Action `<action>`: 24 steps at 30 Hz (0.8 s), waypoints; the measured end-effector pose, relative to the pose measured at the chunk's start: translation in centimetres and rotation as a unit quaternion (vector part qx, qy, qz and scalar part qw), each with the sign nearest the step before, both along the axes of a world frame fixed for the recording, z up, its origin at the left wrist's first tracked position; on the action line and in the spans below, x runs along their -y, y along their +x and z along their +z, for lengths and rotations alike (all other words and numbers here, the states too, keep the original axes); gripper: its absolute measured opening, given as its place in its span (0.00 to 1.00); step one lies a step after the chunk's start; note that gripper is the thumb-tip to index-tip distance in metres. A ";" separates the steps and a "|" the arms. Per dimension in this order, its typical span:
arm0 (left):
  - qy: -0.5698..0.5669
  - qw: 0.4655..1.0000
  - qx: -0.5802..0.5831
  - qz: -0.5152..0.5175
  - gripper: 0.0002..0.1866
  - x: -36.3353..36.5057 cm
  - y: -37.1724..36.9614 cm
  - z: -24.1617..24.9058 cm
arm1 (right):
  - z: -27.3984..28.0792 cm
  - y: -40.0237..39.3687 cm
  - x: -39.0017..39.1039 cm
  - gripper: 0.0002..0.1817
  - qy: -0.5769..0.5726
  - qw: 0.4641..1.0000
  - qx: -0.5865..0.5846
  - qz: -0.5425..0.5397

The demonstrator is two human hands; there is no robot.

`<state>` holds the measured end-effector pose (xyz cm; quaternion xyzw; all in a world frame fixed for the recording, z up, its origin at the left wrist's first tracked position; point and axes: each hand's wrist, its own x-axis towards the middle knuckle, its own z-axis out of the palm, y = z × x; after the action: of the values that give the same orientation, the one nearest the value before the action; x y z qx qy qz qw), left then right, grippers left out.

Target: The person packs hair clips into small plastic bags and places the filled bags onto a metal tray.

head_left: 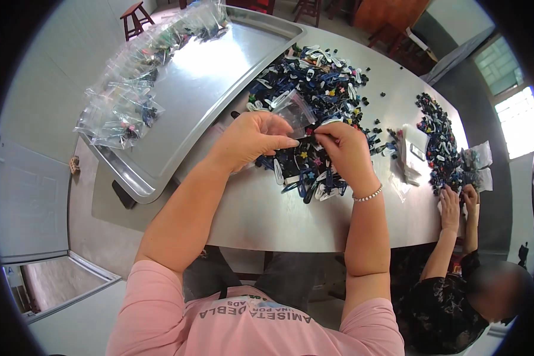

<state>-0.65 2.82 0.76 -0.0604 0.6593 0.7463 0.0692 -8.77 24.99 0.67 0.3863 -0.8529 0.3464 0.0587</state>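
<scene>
right now my left hand (252,137) and my right hand (344,151) meet over the middle of the metal table (267,213), fingertips nearly touching. both are pinched narrow: my left thumb and fingers grip the lower edge of a small clear plastic bag (295,110) that stands up between the hands, and my right fingers close on a dark strip of hair clips (305,142) right at the mouth of that bag. i cannot tell how far the strip sits inside it. a bead bracelet (369,194) circles my right wrist.

just under my hands lies a loose bunch of clips (305,178), dark blue, black and white, some with little coloured flowers. beyond the hands, further up the table, spreads a bigger pile of clips (314,77) of the same sort.

to my left a big steel tray (196,89) rests on the table, and along its far left edge sits a row of filled clear bags (130,89).

to my right, a stack of empty bags (414,151) lies beside another pile of clips (439,142). a second person in dark patterned clothes sits at that end, with both of their hands (460,202) on the table edge near that pile.
</scene>
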 end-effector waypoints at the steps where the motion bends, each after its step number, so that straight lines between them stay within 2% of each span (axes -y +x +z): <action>1: 0.000 1.000 0.000 0.000 0.14 0.0 0.0 -0.1 | 0.4 0.1 0.0 0.06 -0.027 0.996 0.081 -0.041; 3: 0.012 1.000 -0.007 0.002 0.14 -0.1 0.0 -0.3 | 1.8 0.3 -0.1 0.07 -0.069 0.966 0.234 -0.085; 4: 0.012 1.000 -0.007 0.003 0.14 -0.1 0.0 -0.2 | 2.0 0.2 -0.2 0.07 -0.069 0.966 0.234 -0.085; 6: -0.007 1.000 -0.006 -0.001 0.13 -0.2 0.1 0.0 | 2.3 0.1 -0.5 0.07 -0.181 0.942 0.273 -0.070; 9: 0.003 1.000 -0.012 -0.025 0.19 -0.2 0.0 -0.3 | 2.6 0.5 -0.4 0.07 -0.268 0.928 0.254 -0.049; 11: -0.004 1.000 -0.017 -0.026 0.19 -0.6 0.2 -0.2 | 2.9 1.2 -0.1 0.08 -0.328 0.921 0.207 -0.040; 12: -0.012 0.999 -0.020 -0.030 0.19 -0.8 0.3 -0.2 | 3.0 1.6 0.3 0.08 -0.328 0.921 0.208 -0.040; 14: -0.006 0.999 -0.008 -0.046 0.18 -1.3 0.6 0.3 | 2.9 2.3 0.8 0.09 -0.346 0.929 0.114 0.061; 15: 0.001 0.998 0.003 -0.063 0.18 -1.5 0.6 0.3 | 2.6 2.4 1.0 0.10 -0.328 0.938 0.087 0.074; 16: 0.001 0.998 0.005 -0.064 0.18 -1.6 0.6 0.2 | 2.5 2.7 1.1 0.10 -0.328 0.938 0.089 0.072; 18: 0.006 0.996 0.015 -0.085 0.18 -1.7 0.7 0.0 | 2.6 3.3 1.4 0.11 -0.220 0.973 0.056 0.035; 23: -0.008 0.996 0.022 -0.087 0.17 -1.9 0.6 -0.2 | 2.3 3.1 1.6 0.10 -0.206 0.977 0.020 0.051; 24: -0.001 0.996 0.029 -0.079 0.17 -1.9 0.6 -0.1 | 2.3 3.0 1.4 0.10 -0.224 0.973 0.046 0.018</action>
<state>-0.08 4.70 0.66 -0.0303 0.6608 0.7354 0.1471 -5.78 23.60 2.99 0.3620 -0.7480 0.5475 0.0980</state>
